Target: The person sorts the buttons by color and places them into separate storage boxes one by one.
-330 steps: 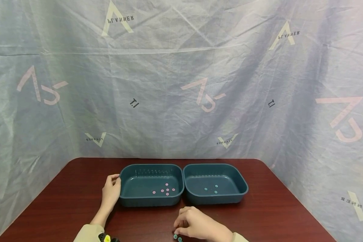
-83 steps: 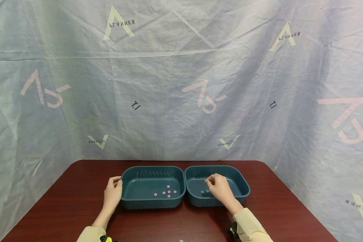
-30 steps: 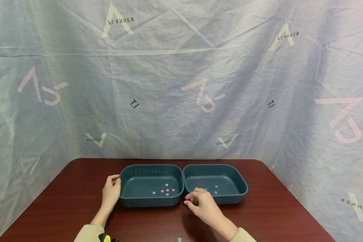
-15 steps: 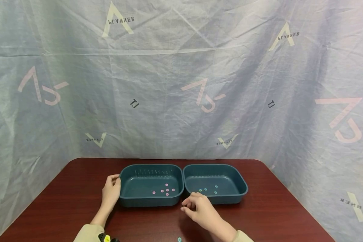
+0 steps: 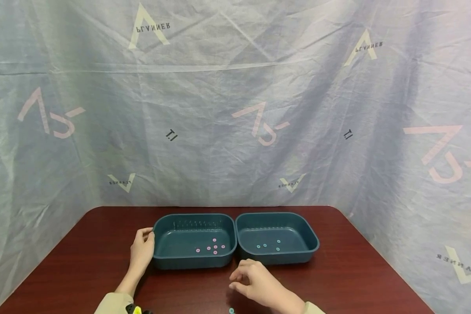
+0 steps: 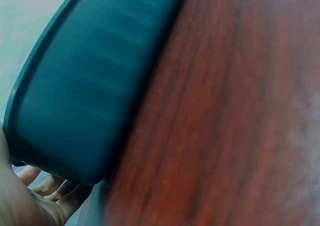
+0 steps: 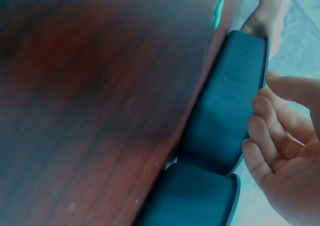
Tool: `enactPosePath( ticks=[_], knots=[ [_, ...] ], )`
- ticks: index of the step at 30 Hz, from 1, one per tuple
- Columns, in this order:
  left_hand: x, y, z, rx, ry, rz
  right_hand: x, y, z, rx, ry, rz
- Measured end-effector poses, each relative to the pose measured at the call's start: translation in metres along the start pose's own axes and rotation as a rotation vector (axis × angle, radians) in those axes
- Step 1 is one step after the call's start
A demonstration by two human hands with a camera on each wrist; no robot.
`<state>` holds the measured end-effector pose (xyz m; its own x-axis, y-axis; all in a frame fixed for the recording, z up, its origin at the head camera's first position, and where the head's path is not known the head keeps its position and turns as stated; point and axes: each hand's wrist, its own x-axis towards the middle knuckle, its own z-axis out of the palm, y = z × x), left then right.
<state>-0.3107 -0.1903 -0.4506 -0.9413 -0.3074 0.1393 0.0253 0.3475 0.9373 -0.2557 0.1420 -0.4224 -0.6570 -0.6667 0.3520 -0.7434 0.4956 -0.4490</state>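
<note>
In the head view my left hand (image 5: pixel 141 252) holds the left end of the left dark teal tray (image 5: pixel 192 262); in the left wrist view its fingers curl around that end. Several pink buttons (image 5: pixel 215 247) lie inside. My right hand (image 5: pixel 259 283) hovers over the table in front of the trays, fingers loosely bent and holding nothing. Below its fingertips, at the bottom edge of the view, is a teal button (image 5: pixel 231 310). The right wrist view shows the teal piece (image 7: pixel 218 14) as two joined or overlapping discs. Several teal buttons (image 5: pixel 264 245) lie in the right tray (image 5: pixel 282 258).
Both trays stand side by side, their ends touching or nearly so, on a dark red-brown wooden table (image 5: pixel 361 279). A grey printed cloth (image 5: pixel 204 131) hangs behind and around the table.
My right hand went from the teal buttons on the table to the right tray, then drew back toward the near edge. The right tray gained one teal button. My left hand stayed put.
</note>
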Motion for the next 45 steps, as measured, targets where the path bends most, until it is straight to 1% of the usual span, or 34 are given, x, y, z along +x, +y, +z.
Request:
enactPosePath(
  ticks=[3, 5, 11, 18, 23, 26, 31, 38, 45],
  knots=[
    [0.0001, -0.0001, 0.0002, 0.002, 0.003, -0.001, -0.0017, -0.0013, -0.001, 0.035, -0.055, 0.031],
    [0.0002, -0.0004, 0.0002, 0.002, 0.004, -0.003, -0.0028, -0.002, -0.0016, 0.044, -0.081, 0.036],
    [0.0008, -0.0012, 0.0003, 0.002, 0.011, -0.009, -0.004, -0.001, -0.0011, 0.034, -0.133, -0.017],
    [0.0009, -0.0006, -0.0002, 0.009, 0.014, -0.007, -0.0038, -0.0014, -0.0002, -0.037, -0.211, -0.047],
    [0.0004, 0.0006, 0.0, 0.012, 0.01, -0.007, -0.0032, -0.0019, 0.0015, -0.054, -0.221, -0.08],
    [0.0, 0.0008, 0.0002, 0.012, 0.008, -0.007, -0.0028, -0.0017, 0.0023, -0.024, -0.26, -0.074],
    [0.0, 0.0013, 0.0005, 0.017, 0.017, 0.0, -0.0023, -0.0029, 0.0026, -0.012, -0.33, -0.056],
    [-0.0002, 0.0007, 0.0005, 0.015, 0.015, -0.002, -0.003, -0.0037, 0.0025, -0.036, -0.37, -0.052],
    [0.0003, 0.0004, 0.0006, 0.014, 0.012, 0.002, -0.0033, -0.0022, 0.0031, -0.055, -0.395, -0.097]
  ],
)
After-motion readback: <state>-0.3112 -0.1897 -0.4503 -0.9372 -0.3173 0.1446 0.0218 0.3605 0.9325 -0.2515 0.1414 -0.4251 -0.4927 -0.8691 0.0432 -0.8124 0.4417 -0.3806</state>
